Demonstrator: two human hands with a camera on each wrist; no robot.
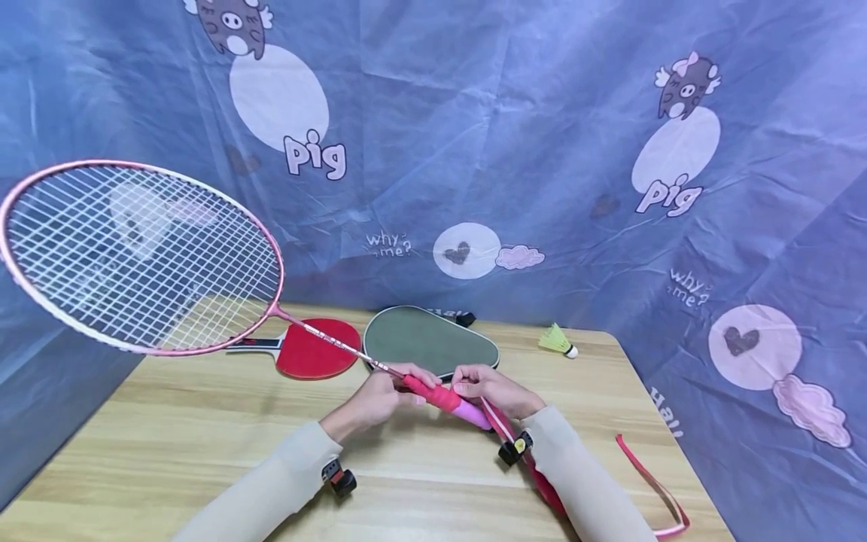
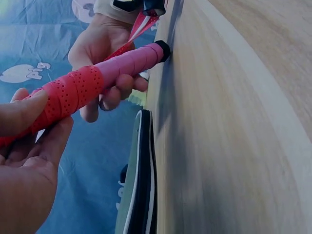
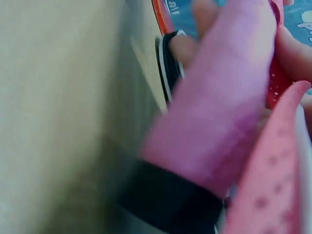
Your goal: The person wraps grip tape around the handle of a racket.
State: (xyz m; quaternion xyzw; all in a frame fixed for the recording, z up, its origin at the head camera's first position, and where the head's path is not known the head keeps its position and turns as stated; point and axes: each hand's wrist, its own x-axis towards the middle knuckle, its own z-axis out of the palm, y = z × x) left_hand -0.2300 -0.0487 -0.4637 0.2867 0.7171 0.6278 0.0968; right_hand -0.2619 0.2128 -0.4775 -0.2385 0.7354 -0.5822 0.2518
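Note:
A badminton racket point(image 1: 345, 348) is held above the table, its strung head up at the left. Red perforated grip tape point(image 2: 73, 95) is wound round the upper handle; the lower handle point(image 3: 214, 107) is bare pink, ending in a black butt cap point(image 3: 170, 197). My left hand point(image 1: 375, 397) grips the red-wrapped part, thumb on top in the left wrist view. Beside the lower edge of the winding, my right hand point(image 1: 501, 391) pinches the loose tape point(image 1: 497, 421), which trails past the wrist. Its fingers curl behind the pink handle; the exact pinch point is partly hidden.
A red table tennis bat point(image 1: 318, 350) and a green bat case point(image 1: 427, 339) lie behind the hands. A yellow shuttlecock point(image 1: 558, 342) lies at the back right. Further tape point(image 1: 650, 478) curls on the table point(image 1: 393, 497) at the right. Printed blue cloth point(image 1: 576, 150) surrounds the table.

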